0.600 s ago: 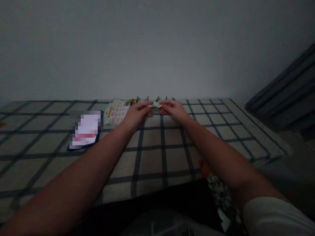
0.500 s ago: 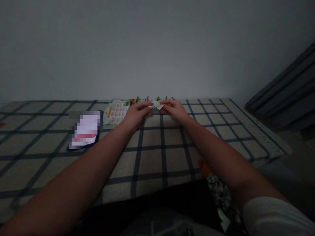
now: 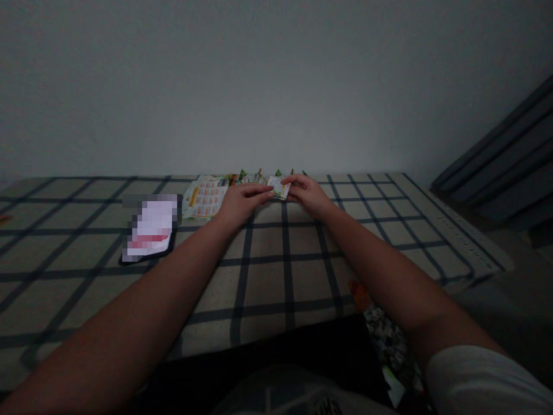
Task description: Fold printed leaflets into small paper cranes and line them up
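Part of a row of small green-tipped things [image 3: 278, 172], just above the middle of the frame, is hidden behind the left hand [image 3: 242, 200], the right hand [image 3: 307, 193] and a small card [image 3: 279, 189]; what they are cannot be made out. The card's print is too small to be read, its corners are partly covered, and the screen of the phone [image 3: 154, 223], left of centre, is blurred into blocks. A printed sheet [image 3: 206, 197] is overlapped at its right edge by the left hand. At the bottom right, a patterned heap [image 3: 391, 340] is partly covered by the right forearm [image 3: 384, 274], and the sleeve [image 3: 479, 374] is cut off by the frame. The card is held near the middle of the frame, between the two hands: its left edge is pinched narrowly by the left fingers, and its right side is gripped by the right fingers, some of which are hidden behind it. The checked cloth [image 3: 265, 282] is seen below, with the phone and the sheet laid on it.
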